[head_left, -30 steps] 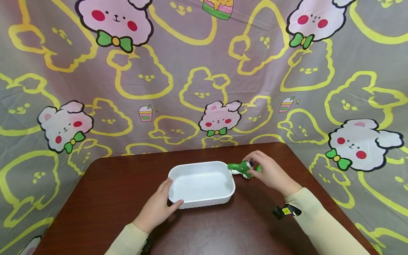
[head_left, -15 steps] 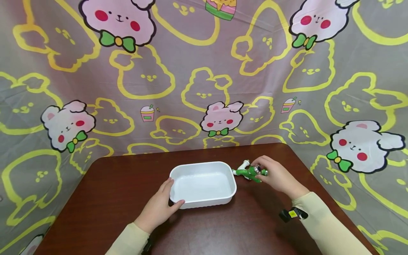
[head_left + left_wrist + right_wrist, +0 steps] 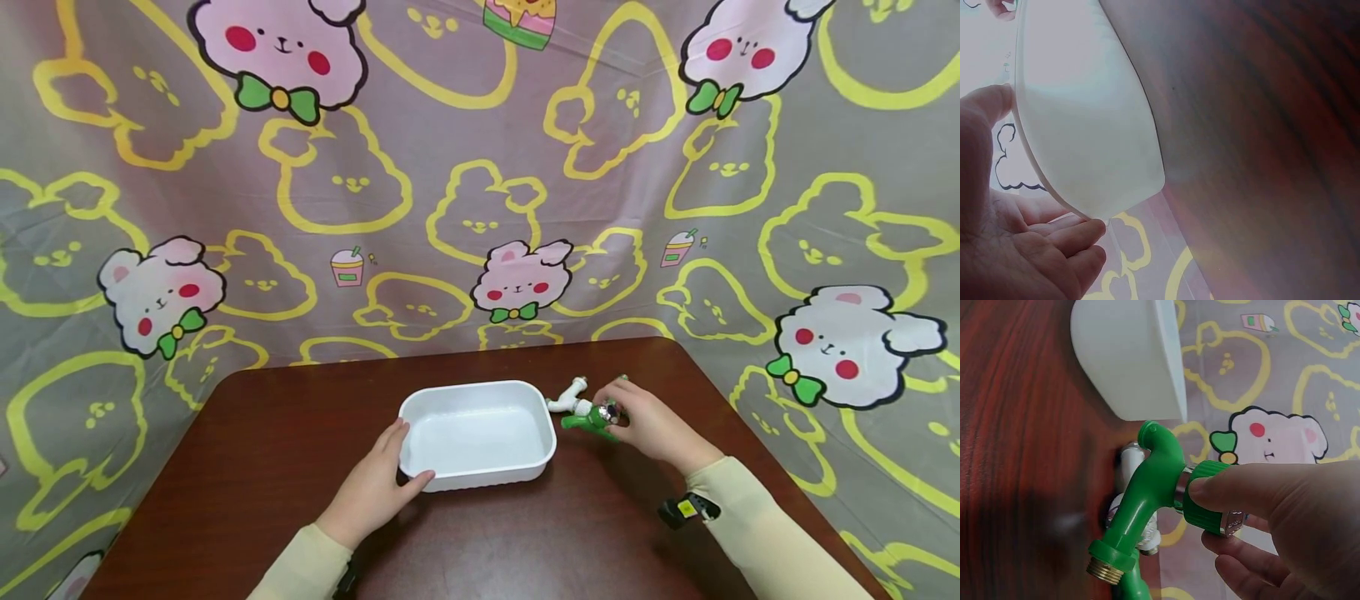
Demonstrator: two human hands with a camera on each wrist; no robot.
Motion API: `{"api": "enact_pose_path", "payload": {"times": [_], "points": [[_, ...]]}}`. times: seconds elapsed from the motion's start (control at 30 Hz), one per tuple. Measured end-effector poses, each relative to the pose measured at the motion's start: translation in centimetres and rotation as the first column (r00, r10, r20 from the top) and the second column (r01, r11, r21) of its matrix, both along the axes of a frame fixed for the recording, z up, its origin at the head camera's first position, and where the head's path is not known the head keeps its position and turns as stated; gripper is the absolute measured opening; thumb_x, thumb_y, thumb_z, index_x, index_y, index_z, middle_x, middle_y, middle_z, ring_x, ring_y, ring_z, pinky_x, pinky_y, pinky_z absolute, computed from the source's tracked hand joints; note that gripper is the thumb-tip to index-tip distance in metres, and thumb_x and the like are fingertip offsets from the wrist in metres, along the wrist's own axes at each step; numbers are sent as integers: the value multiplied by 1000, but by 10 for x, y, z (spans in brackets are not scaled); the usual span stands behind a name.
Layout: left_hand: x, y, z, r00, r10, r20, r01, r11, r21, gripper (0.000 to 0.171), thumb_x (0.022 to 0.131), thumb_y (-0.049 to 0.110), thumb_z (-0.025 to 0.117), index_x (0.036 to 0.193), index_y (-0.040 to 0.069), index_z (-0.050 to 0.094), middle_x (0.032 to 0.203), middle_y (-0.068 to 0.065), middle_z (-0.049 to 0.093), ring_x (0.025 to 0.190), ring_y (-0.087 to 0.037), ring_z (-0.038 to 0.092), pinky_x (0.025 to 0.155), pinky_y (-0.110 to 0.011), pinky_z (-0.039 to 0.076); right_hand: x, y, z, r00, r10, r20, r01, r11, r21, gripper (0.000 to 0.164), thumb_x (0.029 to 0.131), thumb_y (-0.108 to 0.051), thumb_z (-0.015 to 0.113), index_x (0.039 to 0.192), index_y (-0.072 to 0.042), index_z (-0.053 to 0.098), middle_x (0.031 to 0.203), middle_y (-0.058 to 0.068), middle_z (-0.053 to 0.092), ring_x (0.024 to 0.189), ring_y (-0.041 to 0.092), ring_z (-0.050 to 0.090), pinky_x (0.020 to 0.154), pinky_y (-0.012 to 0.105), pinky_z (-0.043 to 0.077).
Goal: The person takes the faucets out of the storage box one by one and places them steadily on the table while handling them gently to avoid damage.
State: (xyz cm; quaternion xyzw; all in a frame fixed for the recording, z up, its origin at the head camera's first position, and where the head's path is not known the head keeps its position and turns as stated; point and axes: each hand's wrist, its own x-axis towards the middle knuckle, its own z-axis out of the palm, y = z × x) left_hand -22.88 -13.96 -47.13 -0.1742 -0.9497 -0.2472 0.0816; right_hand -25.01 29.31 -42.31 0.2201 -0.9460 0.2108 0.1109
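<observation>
In the head view my left hand (image 3: pixel 367 492) holds the near left corner of a white plastic basin (image 3: pixel 525 473), thumb on the near rim and fingers along its left side. The basin stands on the table with nothing inside. My right hand (image 3: pixel 652 423) is just right of the basin. Its thumb and fingers pinch the ribbed knob of a green faucet (image 3: pixel 1147 484), whose brass-coloured threaded end shows in the right wrist view. Behind it lies a white faucet (image 3: pixel 570 397), close to the basin. Another green piece (image 3: pixel 1134 582) shows partly under the held faucet.
The brown wooden table (image 3: pixel 495 542) ends at a patterned cloth (image 3: pixel 465 200) hung behind and on both sides. A dark band with a yellow label (image 3: pixel 688 507) sits on the right wrist.
My right hand has shifted slightly right with the green faucet, which has turned, and the white faucet has come into fuller view. My left hand stays at the basin's corner.
</observation>
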Motion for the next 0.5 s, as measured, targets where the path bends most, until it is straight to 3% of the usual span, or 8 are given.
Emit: {"api": "enact_pose_path", "payload": {"times": [0.27, 0.5], "points": [[1, 1, 2, 1000, -3, 16, 3, 1000, -7, 86, 91, 44, 78, 149, -9, 45, 157, -27, 43, 135, -40, 56, 106, -50, 51, 0, -2, -5, 999, 39, 35, -40, 999, 27, 36, 81, 0, 85, 109, -16, 70, 108, 0, 62, 95, 15, 61, 83, 37, 57], [2, 1, 3, 1000, 2, 24, -2, 1000, -11, 85, 91, 44, 78, 150, -8, 45, 158, -27, 42, 135, -40, 56, 106, -50, 51, -1, 0, -10, 997, 67, 25, -68, 997, 43, 35, 82, 1, 83, 109, -17, 70, 113, 0, 61, 101, 18, 63, 85, 37, 57]]}}
